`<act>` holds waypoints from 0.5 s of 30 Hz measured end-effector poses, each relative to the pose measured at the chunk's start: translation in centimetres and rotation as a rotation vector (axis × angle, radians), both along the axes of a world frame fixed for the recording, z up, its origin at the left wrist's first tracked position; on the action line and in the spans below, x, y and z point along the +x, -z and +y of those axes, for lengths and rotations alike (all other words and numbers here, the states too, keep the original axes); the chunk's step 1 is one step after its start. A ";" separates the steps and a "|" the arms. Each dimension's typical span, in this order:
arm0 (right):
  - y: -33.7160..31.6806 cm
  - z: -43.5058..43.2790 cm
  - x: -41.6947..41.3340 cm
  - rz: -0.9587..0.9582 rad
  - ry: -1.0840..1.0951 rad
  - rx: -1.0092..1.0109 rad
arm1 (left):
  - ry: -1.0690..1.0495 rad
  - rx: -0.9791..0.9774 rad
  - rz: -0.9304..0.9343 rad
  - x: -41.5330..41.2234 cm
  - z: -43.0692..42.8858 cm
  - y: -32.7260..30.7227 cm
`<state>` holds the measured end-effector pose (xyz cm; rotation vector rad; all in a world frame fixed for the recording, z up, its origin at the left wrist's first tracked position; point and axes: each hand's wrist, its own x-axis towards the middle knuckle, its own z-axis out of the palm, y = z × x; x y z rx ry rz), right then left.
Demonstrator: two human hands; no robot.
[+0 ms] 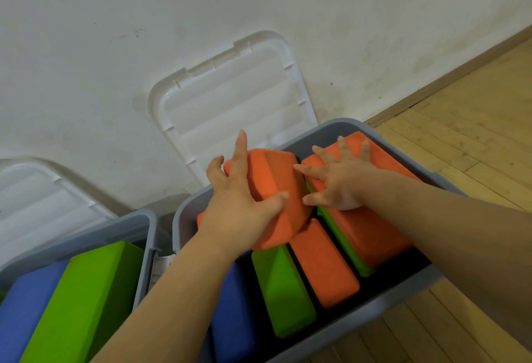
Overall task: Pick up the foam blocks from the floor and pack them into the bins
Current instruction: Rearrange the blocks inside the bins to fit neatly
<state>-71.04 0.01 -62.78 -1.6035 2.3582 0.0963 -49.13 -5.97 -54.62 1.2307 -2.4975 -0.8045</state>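
Gripping orange block (270, 174), left fingers (240, 153) splay; right fingers (344, 148) press flat.

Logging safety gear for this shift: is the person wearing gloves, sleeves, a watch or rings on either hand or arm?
No. The left hand and right hand are bare: no gloves, rings or watch visible. The left forearm and right forearm are uncovered to the frame's edge; no sleeve shows.
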 end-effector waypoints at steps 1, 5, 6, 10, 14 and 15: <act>0.0 0.1 -0.1 -0.004 0.010 -0.017 | -0.033 -0.040 0.063 -0.4 0.1 -0.3; 0.5 0.6 -0.9 -0.022 0.049 -0.066 | -0.088 -0.206 0.003 -3.2 -0.9 -1.6; 0.5 0.7 -1.1 -0.033 0.057 -0.069 | -0.085 -0.213 -0.067 -3.9 -1.2 -1.6; -0.3 0.6 -1.5 -0.052 0.046 -0.074 | -0.099 -0.211 -0.255 -6.4 -3.7 -1.0; -0.9 0.7 -2.0 -0.080 0.097 -0.108 | -0.059 -0.116 -0.489 -5.9 -4.7 5.9; -0.9 0.8 -2.1 -0.065 0.135 -0.113 | -0.068 -0.084 -0.538 -5.2 -4.2 8.1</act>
